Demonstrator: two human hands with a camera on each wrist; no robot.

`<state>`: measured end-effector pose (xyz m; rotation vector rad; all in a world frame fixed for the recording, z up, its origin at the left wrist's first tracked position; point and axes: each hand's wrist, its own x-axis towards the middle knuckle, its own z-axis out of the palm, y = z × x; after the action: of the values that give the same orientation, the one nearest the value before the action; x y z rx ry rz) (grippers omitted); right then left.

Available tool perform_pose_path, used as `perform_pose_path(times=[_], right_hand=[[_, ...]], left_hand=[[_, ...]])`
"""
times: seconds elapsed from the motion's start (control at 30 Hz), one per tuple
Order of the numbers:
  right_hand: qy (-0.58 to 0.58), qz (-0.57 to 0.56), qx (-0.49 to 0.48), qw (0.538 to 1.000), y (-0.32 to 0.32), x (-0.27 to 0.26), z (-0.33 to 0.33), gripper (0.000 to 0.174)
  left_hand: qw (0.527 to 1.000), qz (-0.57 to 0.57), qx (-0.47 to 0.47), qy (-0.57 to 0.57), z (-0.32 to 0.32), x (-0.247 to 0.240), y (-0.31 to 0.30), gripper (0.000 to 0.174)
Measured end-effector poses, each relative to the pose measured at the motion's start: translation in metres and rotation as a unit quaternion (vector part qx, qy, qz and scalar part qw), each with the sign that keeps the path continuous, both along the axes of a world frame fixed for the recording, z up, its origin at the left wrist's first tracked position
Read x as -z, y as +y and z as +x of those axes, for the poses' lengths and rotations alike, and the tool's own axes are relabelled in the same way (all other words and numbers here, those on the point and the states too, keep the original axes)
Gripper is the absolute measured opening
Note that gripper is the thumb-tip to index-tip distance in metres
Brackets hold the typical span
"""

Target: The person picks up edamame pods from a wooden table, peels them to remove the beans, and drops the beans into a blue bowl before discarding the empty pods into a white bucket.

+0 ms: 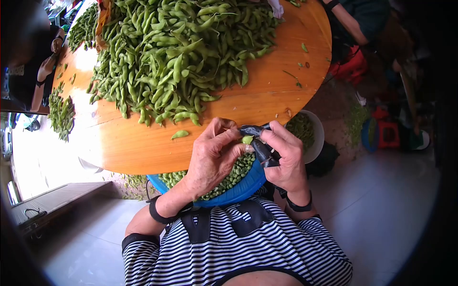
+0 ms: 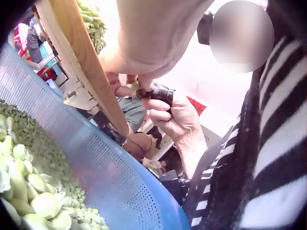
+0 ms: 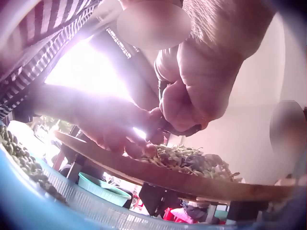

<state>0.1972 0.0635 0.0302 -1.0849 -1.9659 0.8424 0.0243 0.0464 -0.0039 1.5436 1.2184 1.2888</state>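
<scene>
A small green edamame pod (image 1: pixel 247 139) is pinched between the two hands in the head view, over the basket near the table's edge. My left hand (image 1: pixel 210 157) holds it from the left with thumb and bent fingers. From the other side, my right hand (image 1: pixel 288 162) grips it; black wraps (image 1: pixel 264 152) cover its thumb and a finger. Much of the pod is hidden behind the fingertips. Below the hands sits a blue perforated basket (image 1: pixel 238 193) of shelled green beans (image 1: pixel 231 178). The left wrist view shows the right hand (image 2: pixel 175 115) and the beans (image 2: pixel 38 187) close up.
A large heap of pods (image 1: pixel 176 57) covers much of the round wooden table (image 1: pixel 286 62). One loose pod (image 1: pixel 180 134) lies near its front edge. A white bucket (image 1: pixel 312 138) stands at the right. Other people's arms (image 1: pixel 350 21) reach in at both sides.
</scene>
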Motion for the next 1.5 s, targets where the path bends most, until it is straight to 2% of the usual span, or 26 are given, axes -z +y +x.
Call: perform_pose_path(times=[0.03,0.1,0.13,0.17,0.2,0.23,0.3,0.37,0.43,0.5,0.67,0.73,0.87,0.93,1.03,1.17,1.27,1.33,1.4,1.5], right_hand=[[-0.017,0.01,-0.006,1.0,0.001,-0.001,0.0,0.039],[0.017,0.02,-0.018,1.0,0.005,-0.003,0.003,0.042],[0.051,0.028,-0.029,0.998,0.006,-0.003,0.003,0.046],[0.05,0.028,-0.03,0.998,0.005,-0.004,0.004,0.046],[0.095,-0.11,0.017,0.989,0.001,-0.004,0.004,0.047],[0.137,-0.246,0.064,0.958,-0.002,-0.004,0.004,0.05],[0.18,-0.266,0.073,0.944,-0.005,0.011,0.009,0.049],[0.289,-0.362,0.029,0.886,-0.009,0.018,0.013,0.048],[0.29,-0.363,0.035,0.885,-0.012,0.021,0.011,0.047],[0.265,-0.346,0.024,0.899,-0.013,0.021,0.009,0.045],[0.209,-0.315,0.055,0.924,-0.013,0.013,0.003,0.038],[0.162,-0.29,0.058,0.941,-0.013,0.012,0.002,0.036],[0.158,-0.286,0.035,0.945,-0.02,0.009,-0.005,0.04],[0.154,-0.269,0.045,0.95,-0.02,0.007,-0.009,0.041],[0.145,-0.242,0.049,0.958,-0.018,0.007,-0.01,0.04],[0.14,-0.214,0.013,0.967,-0.016,0.016,-0.006,0.034],[0.129,-0.177,-0.013,0.976,-0.013,0.014,-0.002,0.031],[0.102,-0.173,-0.019,0.979,-0.012,0.013,0.002,0.031],[0.076,-0.168,-0.026,0.983,-0.012,0.012,0.003,0.032],[0.122,-0.2,-0.015,0.972,-0.013,0.009,0.001,0.031]], left_hand=[[1.0,0.0,0.0,0.0,-0.002,-0.005,0.0,0.02],[0.994,-0.089,0.045,0.039,-0.007,-0.012,-0.001,0.02],[0.987,-0.117,0.087,-0.063,-0.008,-0.003,0.001,0.017],[0.987,-0.117,0.086,-0.064,-0.009,-0.007,0.001,0.017],[0.947,-0.22,0.086,-0.218,-0.01,-0.016,0.002,0.016],[0.873,-0.316,0.083,-0.363,-0.012,-0.021,0.003,0.015],[0.874,-0.294,0.1,-0.373,-0.013,-0.019,0.005,0.016],[0.833,-0.312,0.106,-0.445,-0.014,-0.018,0.005,0.02],[0.838,-0.298,0.137,-0.436,-0.014,-0.007,0.003,0.024],[0.894,-0.272,0.098,-0.342,-0.008,-0.007,0.0,0.025],[0.879,-0.294,0.078,-0.366,-0.009,-0.018,-0.003,0.02],[0.886,-0.271,0.052,-0.373,-0.006,-0.016,-0.005,0.013],[0.907,-0.24,0.05,-0.343,-0.007,-0.003,-0.006,0.011],[0.879,-0.297,0.055,-0.369,-0.007,-0.007,-0.006,0.012],[0.897,-0.28,0.027,-0.341,-0.005,-0.009,-0.009,0.014],[0.895,-0.295,0.017,-0.333,-0.008,-0.01,-0.009,0.014],[0.901,-0.317,0.035,-0.293,-0.012,-0.017,-0.006,0.012],[0.881,-0.384,0.045,-0.274,-0.014,-0.021,-0.005,0.012],[0.898,-0.35,0.029,-0.265,-0.008,-0.016,-0.006,0.012],[0.923,-0.286,-0.009,-0.259,0.002,-0.008,-0.009,0.012]])
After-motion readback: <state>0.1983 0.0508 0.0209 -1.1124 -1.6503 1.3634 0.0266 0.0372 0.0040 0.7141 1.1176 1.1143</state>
